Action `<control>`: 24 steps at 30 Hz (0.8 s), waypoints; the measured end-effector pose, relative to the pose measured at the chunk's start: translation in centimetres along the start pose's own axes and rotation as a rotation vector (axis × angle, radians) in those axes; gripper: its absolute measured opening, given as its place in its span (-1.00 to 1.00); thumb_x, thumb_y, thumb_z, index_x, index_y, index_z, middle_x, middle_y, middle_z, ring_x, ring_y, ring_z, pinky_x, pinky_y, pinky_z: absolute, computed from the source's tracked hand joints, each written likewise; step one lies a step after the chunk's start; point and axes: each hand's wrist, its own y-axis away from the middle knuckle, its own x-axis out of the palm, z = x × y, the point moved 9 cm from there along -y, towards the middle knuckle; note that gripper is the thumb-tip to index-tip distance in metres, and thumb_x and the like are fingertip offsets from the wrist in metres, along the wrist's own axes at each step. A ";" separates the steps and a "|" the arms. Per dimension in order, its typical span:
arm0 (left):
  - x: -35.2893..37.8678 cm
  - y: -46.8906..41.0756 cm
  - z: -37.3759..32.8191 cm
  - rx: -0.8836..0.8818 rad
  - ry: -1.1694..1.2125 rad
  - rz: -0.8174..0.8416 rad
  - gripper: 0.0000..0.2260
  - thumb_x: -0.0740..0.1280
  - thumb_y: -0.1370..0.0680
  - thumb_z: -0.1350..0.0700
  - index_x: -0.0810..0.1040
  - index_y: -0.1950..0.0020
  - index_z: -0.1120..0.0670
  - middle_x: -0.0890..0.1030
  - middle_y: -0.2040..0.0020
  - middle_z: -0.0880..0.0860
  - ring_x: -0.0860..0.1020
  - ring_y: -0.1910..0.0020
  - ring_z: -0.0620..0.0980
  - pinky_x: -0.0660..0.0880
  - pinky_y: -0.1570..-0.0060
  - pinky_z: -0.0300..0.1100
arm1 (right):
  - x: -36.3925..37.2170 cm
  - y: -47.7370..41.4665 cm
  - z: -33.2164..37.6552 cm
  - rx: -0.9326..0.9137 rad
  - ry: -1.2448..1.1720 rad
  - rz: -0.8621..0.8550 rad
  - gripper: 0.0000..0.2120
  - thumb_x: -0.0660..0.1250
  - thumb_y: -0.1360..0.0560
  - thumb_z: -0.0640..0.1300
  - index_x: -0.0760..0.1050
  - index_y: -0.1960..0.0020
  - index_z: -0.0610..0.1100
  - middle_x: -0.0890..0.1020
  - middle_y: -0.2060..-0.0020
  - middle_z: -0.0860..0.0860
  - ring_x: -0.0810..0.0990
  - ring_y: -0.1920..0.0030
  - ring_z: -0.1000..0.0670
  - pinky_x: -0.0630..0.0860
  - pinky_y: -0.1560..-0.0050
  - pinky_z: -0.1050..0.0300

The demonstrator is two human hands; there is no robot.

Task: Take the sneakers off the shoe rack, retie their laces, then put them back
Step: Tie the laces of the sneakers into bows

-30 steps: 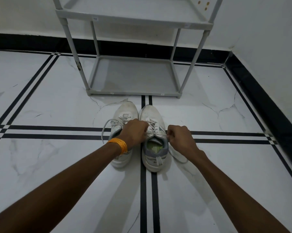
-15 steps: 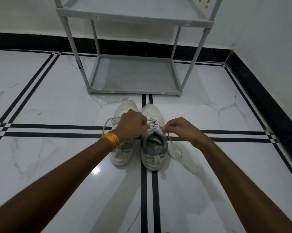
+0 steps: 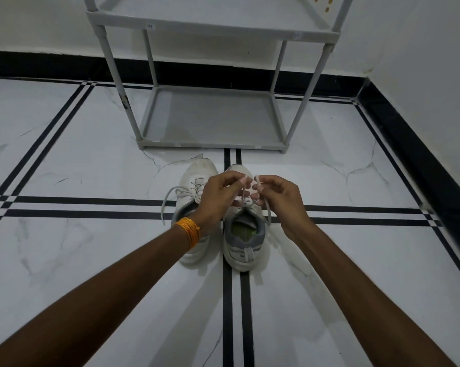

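Both hands, left (image 3: 218,200) & right (image 3: 279,200), are pinching lace (image 3: 258,182) ends above right sneaker (image 3: 243,234) on floor (image 3: 91,260), prob. mid-knot; slack grip risks loops slipping loose.

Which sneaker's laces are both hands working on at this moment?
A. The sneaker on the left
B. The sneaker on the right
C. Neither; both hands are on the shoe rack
B: the left hand and right hand each pinch a lace end above the right sneaker.
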 end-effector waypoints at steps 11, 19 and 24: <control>-0.4 0.2 0.9 -0.001 -0.086 -0.043 -0.82 0.41 -0.52 0.21 0.67 -0.10 0.21 0.70 0.10 0.12 0.62 0.29 -0.24 0.51 0.36 -0.36 | 0.9 -0.4 -0.3 0.044 -0.054 0.016 -0.79 0.27 -0.57 -0.29 0.63 -0.12 -0.23 0.69 0.17 -0.09 0.59 0.27 0.08 0.56 0.20 0.24; 0.4 0.2 1.7 -0.196 0.089 0.085 -0.58 0.54 -0.40 0.21 0.45 -0.16 0.17 0.71 0.05 0.22 0.70 0.22 -0.02 0.56 0.32 -0.33 | 0.9 -0.1 -0.9 0.108 -0.039 0.064 -0.82 0.36 -0.46 -0.35 0.57 -0.07 -0.26 0.65 0.29 -0.07 0.54 0.43 0.17 0.48 0.38 0.32; 0.3 -0.4 2.4 -0.204 0.064 0.101 -0.73 0.51 -0.43 0.21 0.60 -0.07 0.29 0.70 0.11 0.18 0.67 0.17 0.03 0.62 0.18 -0.25 | 0.7 -0.4 0.6 -0.045 0.111 0.163 -0.83 0.41 -0.46 -0.37 0.52 -0.03 -0.29 0.71 0.19 -0.20 0.70 0.23 0.01 0.59 0.20 0.25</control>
